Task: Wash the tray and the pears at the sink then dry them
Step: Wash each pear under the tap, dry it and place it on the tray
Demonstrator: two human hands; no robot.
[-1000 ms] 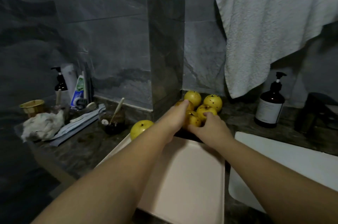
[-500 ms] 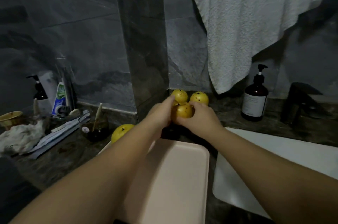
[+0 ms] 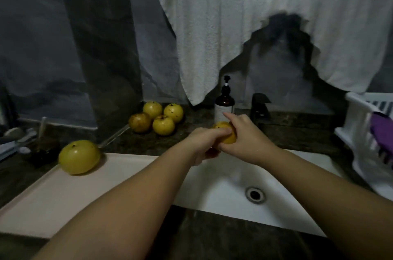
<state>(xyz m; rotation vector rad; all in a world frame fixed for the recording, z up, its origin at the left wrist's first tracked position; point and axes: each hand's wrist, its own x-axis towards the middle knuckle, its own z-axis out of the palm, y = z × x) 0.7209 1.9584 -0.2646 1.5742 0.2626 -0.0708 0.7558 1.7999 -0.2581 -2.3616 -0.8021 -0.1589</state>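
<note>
Both hands on pears over the sink (image 3: pixel 297 206). Right hand (image 3: pixel 244 138) curls over the top of a yellow pear (image 3: pixel 226 135), index finger sticking out, other fingers wrapped round the fruit. Left hand (image 3: pixel 204 142) is closed under and beside it; a second, darker bit of fruit (image 3: pixel 212 153) shows below the left palm, so it probably holds another pear, though that one is mostly hidden.

Handling, my read: round, firm, fairly dense, smooth skin. Will get slippery once wet, so cup it with the whole palm, not fingertips. Skin bruises, so don't drop it into the basin.

Basin is white, drain (image 3: pixel 255 194) open, nothing lying in it. No water visibly running; the dark faucet (image 3: pixel 260 106) sits just behind the hands, brown pump bottle (image 3: pixel 225 103) beside it.

Pale tray (image 3: pixel 63 196) lies on the counter left of the sink, holding one large pear (image 3: pixel 79 157) at its far corner. Four more pears (image 3: pixel 157 119) cluster on the counter behind, touching each other; one is browner.

White rack (image 3: pixel 361 132) far right holds something purple (image 3: pixel 382 130), can't tell what. White towels (image 3: pixel 212 36) hang above, in reach for drying.
</note>
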